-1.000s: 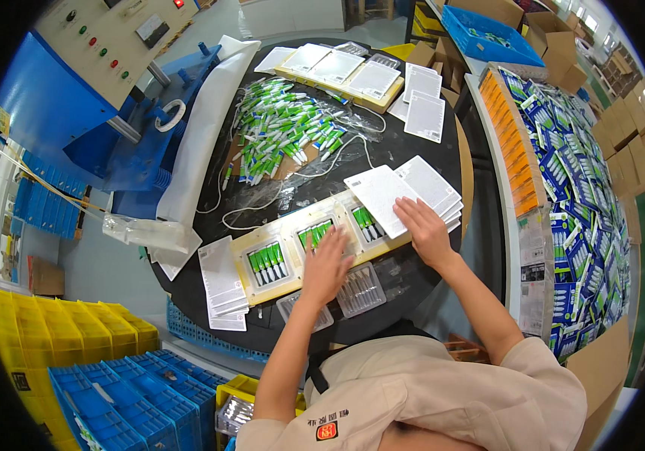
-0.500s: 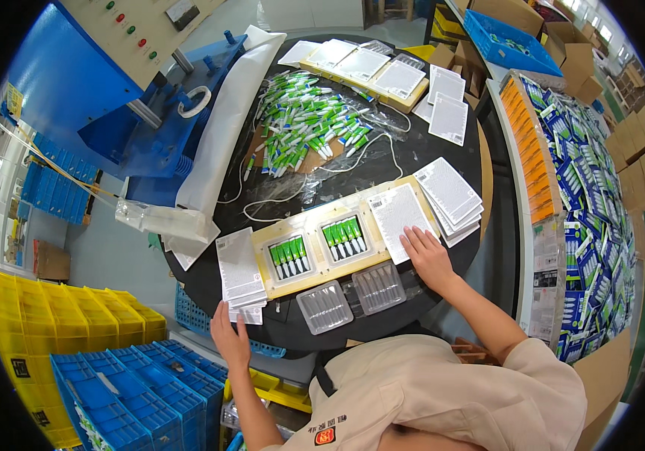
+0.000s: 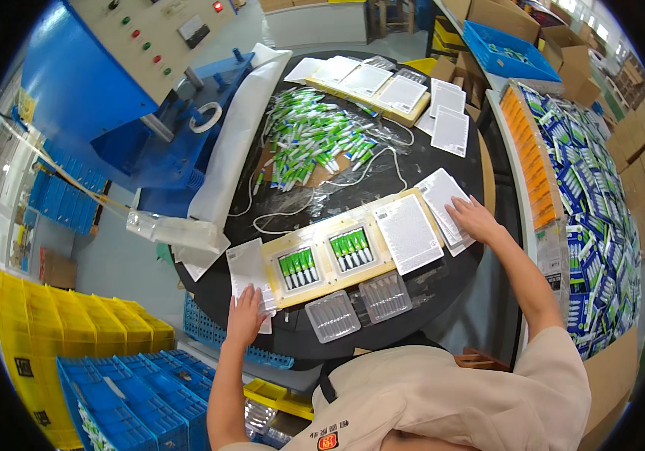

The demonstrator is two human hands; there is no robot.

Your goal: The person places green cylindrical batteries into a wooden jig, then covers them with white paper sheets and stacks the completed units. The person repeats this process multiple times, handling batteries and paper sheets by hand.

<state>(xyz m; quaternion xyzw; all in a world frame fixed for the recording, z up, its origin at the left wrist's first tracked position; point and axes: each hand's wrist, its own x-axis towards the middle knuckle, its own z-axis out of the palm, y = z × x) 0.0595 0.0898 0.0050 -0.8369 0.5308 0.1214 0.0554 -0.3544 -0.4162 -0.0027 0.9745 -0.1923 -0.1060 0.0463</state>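
Note:
My right hand [image 3: 476,219] lies with fingers outstretched on a stack of white printed cards [image 3: 443,197] at the right. On the left, my left hand [image 3: 245,314] rests, fingers apart, on the lower end of another card stack [image 3: 247,264]. Between them sits a long cream-yellow frame [image 3: 315,239]. Two of its windows show rows of small green-and-white tubes [image 3: 352,250] in clear blisters; a white card [image 3: 408,233] covers its right part. Two empty clear blister trays [image 3: 333,316] lie along the frame's near side.
A heap of green-and-white tubes [image 3: 315,139] and a white cord [image 3: 367,167] lie beyond the frame. Farther back is a second frame [image 3: 412,114] with cards. A blue press machine [image 3: 97,105] stands left; blue crates [image 3: 130,398] and yellow crates [image 3: 81,323] are lower left.
My right hand has moved right, from the card on the frame to the right-hand stack. My left hand has shifted up onto the left stack. The view has shifted slightly.

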